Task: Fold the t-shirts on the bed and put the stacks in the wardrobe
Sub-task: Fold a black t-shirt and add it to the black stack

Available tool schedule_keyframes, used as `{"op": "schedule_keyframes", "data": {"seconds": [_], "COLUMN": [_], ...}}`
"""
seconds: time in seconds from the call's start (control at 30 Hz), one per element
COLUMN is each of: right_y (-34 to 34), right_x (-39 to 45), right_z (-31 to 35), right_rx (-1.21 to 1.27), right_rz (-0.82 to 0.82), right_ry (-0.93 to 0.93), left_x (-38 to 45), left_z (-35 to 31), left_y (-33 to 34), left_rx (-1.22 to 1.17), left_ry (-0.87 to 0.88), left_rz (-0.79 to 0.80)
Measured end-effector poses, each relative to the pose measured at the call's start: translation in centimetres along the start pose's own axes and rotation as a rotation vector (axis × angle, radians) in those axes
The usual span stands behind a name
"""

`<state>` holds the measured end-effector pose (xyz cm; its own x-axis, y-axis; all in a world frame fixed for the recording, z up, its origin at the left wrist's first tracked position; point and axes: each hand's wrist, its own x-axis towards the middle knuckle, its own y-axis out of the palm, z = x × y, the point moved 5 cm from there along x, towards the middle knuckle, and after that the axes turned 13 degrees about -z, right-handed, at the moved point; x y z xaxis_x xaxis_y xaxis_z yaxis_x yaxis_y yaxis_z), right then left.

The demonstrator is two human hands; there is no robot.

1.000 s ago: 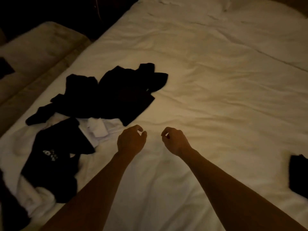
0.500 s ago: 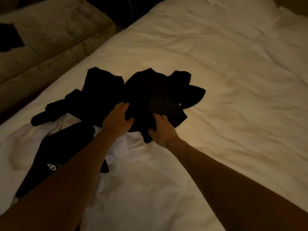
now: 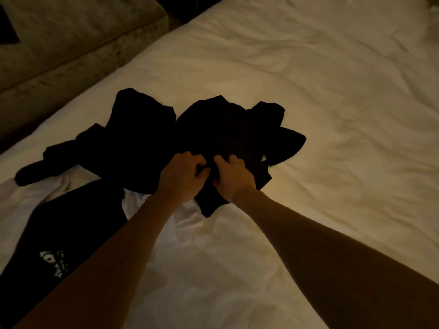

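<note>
Head view: left hand [image 3: 181, 178] and right hand [image 3: 234, 179] both pinch black t-shirt [image 3: 228, 129] on bed [image 3: 332, 115]

Single head cam, wide-angle, worn by the person, looks fwd and steeply down over the white-sheeted bed [image 3: 308, 103]. Both bare forearms enter from the bottom edge, hands near frame centre, close range. Olive-brown upholstered bench [image 3: 71, 43] fills the upper-left corner. No 2nd view, so no overlap.
</note>
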<state>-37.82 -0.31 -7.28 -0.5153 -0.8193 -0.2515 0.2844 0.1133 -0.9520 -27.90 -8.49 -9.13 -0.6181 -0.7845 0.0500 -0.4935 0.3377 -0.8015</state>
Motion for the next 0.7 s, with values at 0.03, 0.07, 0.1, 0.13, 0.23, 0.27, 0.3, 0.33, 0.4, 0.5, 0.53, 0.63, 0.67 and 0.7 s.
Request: {"op": "schedule_keyframes", "data": {"seconds": [0.03,0.07,0.1,0.13,0.23,0.27,0.3,0.33,0.4,0.5,0.53,0.63,0.67,0.7], "right_y": [-0.5,-1.2,-2.0,-3.1,-6.7,-7.8,-8.9,-10.2,-13.4,-18.4,-19.9,-24.1,-25.2,-26.3], "right_x": [0.2,0.3,0.3,0.3,0.0,-0.2,-0.5,-0.8,-1.3,-2.2,-2.8,-5.4,-6.6,-7.8], "right_z": [0.2,0.7,1.1,1.2,0.4,-0.2,-0.8,-1.3,-2.3,-3.3,-3.5,-4.3,-4.9,-5.6], "right_rx": [-0.005,-0.012,-0.018,-0.021,-0.008,0.007,0.037,0.103,0.365,0.699,0.734,0.758,0.785,0.84], "right_rz": [-0.048,-0.104,-0.158,-0.21,-0.314,-0.328,-0.344,-0.357,-0.368,-0.369,-0.388,-0.452,-0.466,-0.475], "right_ry": [-0.001,-0.02,-0.048,-0.072,-0.142,-0.16,-0.172,-0.163,-0.065,0.062,0.06,0.03,0.049,0.076], "left_x": [0.0,0.1,0.1,0.1,0.3,0.4,0.3,0.3,0.5,1.2,1.4,0.9,0.5,-0.3], "left_z": [0.0,0.1,0.1,0.1,-1.0,-1.5,-2.2,-2.7,-3.8,-6.7,-8.1,-13.8,-15.8,-18.0], "left_y": [-0.6,-1.2,-1.7,-2.0,-2.7,-2.7,-2.8,-2.8,-3.2,-4.5,-4.9,-6.1,-6.3,-6.6], "left_rx": [-0.05,-0.088,-0.119,-0.157,-0.334,-0.36,-0.356,-0.328,-0.263,-0.298,-0.335,-0.527,-0.602,-0.685], "left_ry": [0.016,0.018,0.01,-0.003,-0.077,-0.083,-0.067,-0.035,0.02,0.022,0.035,0.038,-0.002,-0.025], "left_rz": [-0.035,-0.059,-0.08,-0.09,-0.015,0.055,0.115,0.148,0.141,0.083,0.063,0.054,0.092,0.14]}}
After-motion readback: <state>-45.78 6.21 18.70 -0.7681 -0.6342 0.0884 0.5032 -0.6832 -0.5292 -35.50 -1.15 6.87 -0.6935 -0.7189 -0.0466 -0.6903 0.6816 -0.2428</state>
